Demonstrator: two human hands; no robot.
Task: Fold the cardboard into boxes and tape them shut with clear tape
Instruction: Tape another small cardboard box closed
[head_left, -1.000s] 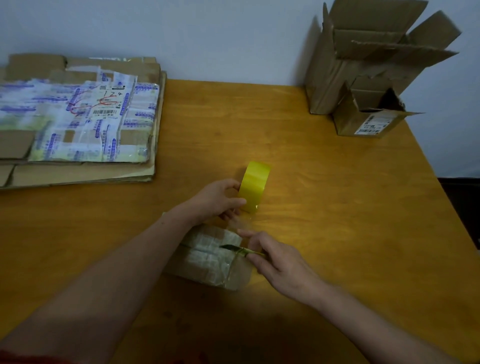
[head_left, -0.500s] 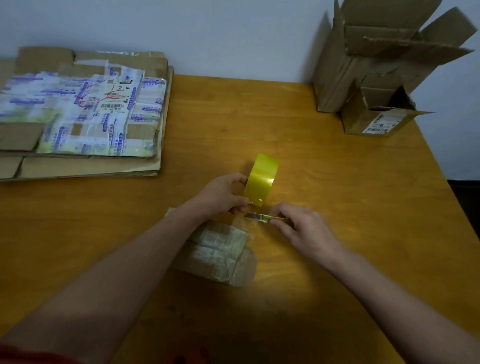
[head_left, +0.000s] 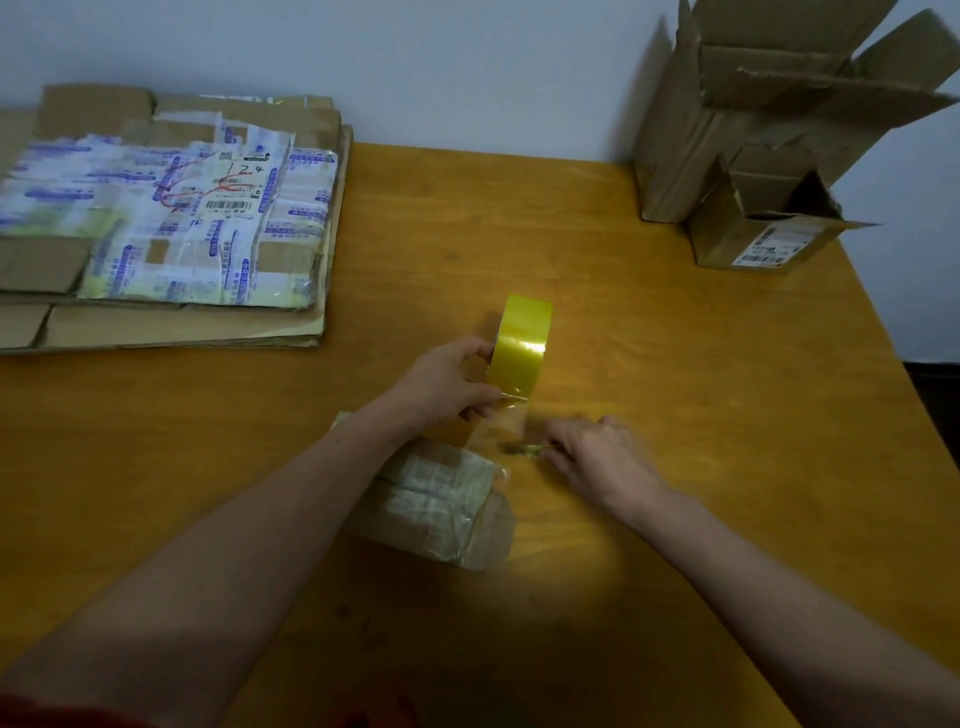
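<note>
Handwritten number on a label
"124" on the white shipping label atop the flattened cardboard stack; other print too blurred.

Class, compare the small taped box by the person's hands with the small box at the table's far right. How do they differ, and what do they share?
The taped box is closed; the far box has open flaps. The taped box is wrapped in glossy tape; the far box shows bare cardboard with a white barcode label. Both are brown cardboard on the wooden table.
</note>
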